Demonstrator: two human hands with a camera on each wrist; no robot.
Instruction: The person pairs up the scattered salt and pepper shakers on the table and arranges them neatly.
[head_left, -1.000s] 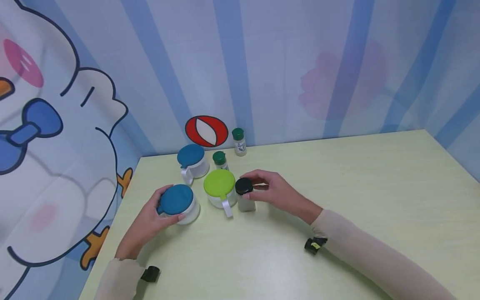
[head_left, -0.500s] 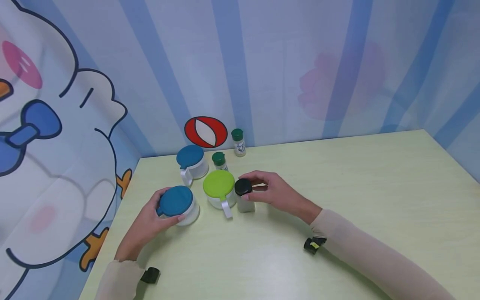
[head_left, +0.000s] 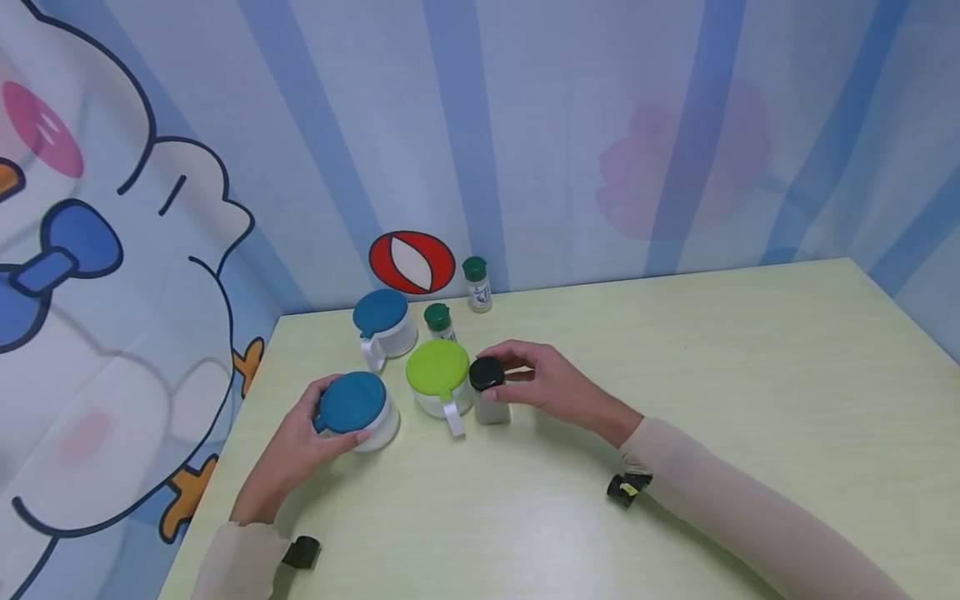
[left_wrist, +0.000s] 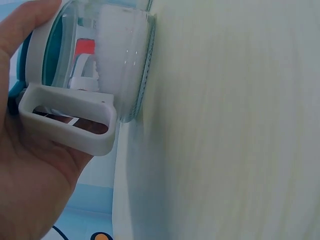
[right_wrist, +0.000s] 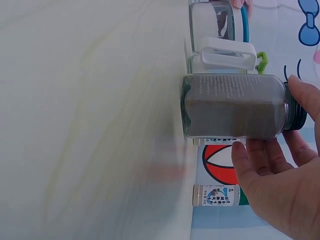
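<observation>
My left hand (head_left: 306, 442) grips a seasoning jar (head_left: 352, 403) with a blue lid, thumb and fingers on opposite sides. In the left wrist view this jar (left_wrist: 120, 55) is clear glass with white grains inside and a white handle. My right hand (head_left: 553, 385) holds a black-capped spice bottle (head_left: 491, 408) near its top, upright on the table. In the right wrist view the bottle (right_wrist: 232, 107) contains greyish-brown powder, and the thumb is at its black cap. Just left of the bottle stands a green-lidded seasoning jar (head_left: 437, 367), its white handle facing forward.
Behind stands another blue-lidded jar (head_left: 381, 313) with a white handle. One green-capped shaker (head_left: 438, 318) is partly hidden behind the green-lidded jar. A second green-capped shaker (head_left: 477, 285) stands by the printed backdrop at the rear edge of the pale table (head_left: 712, 400).
</observation>
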